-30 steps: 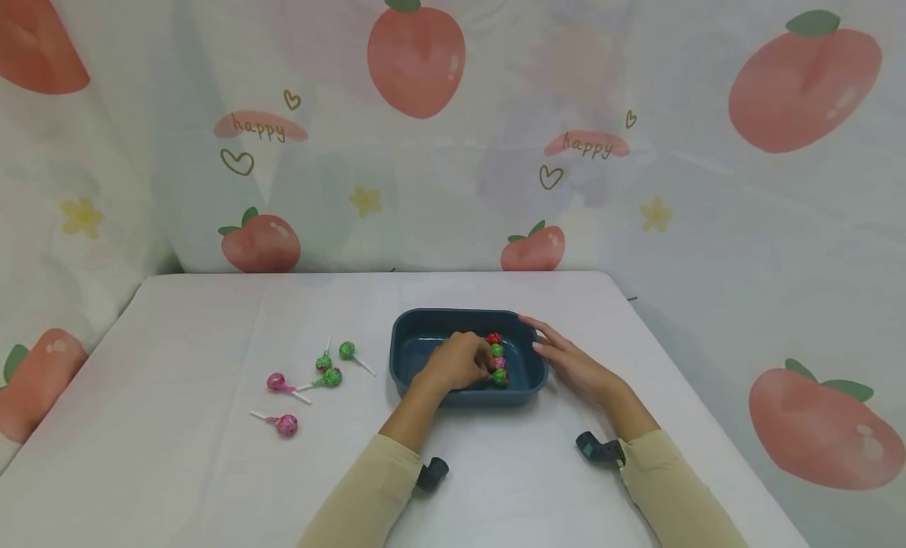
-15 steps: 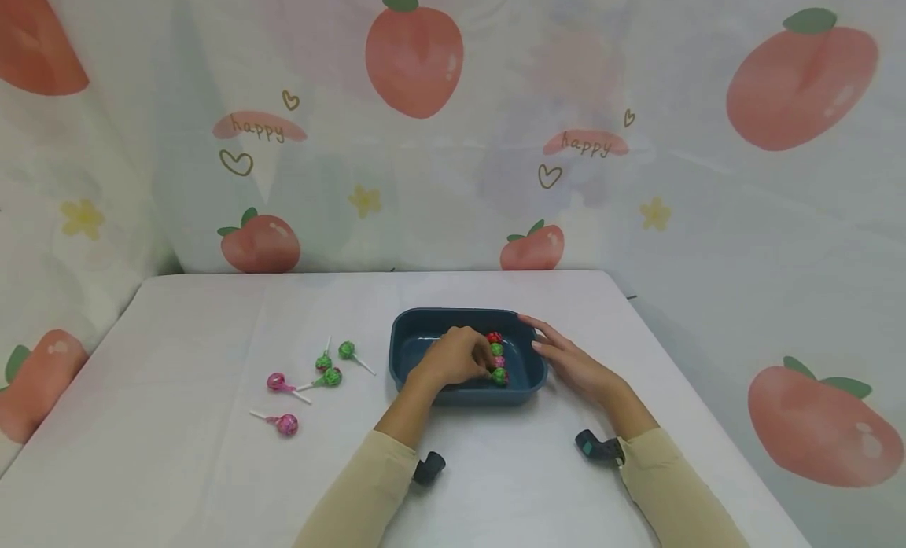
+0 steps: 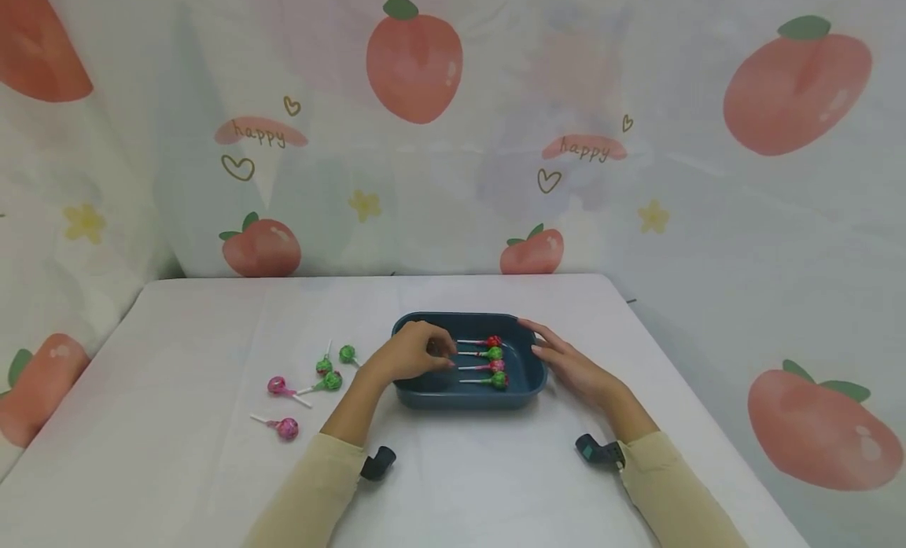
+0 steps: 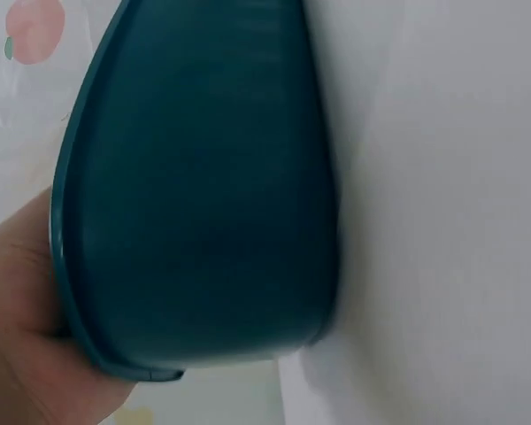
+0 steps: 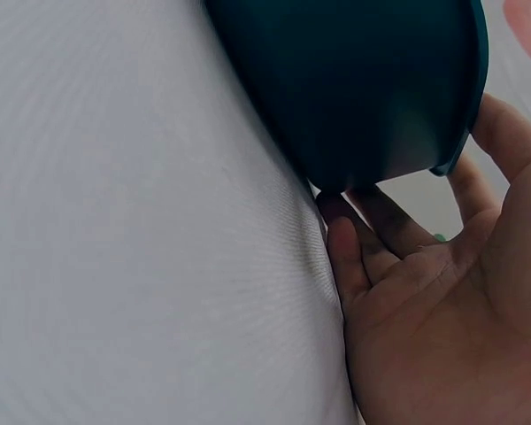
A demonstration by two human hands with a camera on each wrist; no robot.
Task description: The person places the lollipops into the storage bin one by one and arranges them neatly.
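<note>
I'm hovering the left hand [image 3: 409,353] over the blue tray [image 3: 470,400] at the frame's centre, its grip loosely curved and holding nothing, while the right hand [image 3: 576,369] is resting near-straight fingers on its right end. Four lollipops [image 3: 494,354] are lying inside; five loose lollipops [image 3: 331,380] are lying centre-left on the bench [image 3: 177,375].

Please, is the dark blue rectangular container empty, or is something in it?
Not empty: four red, green and pink lollipops lie side by side inside the container; the left hand hides part of its floor.
</note>
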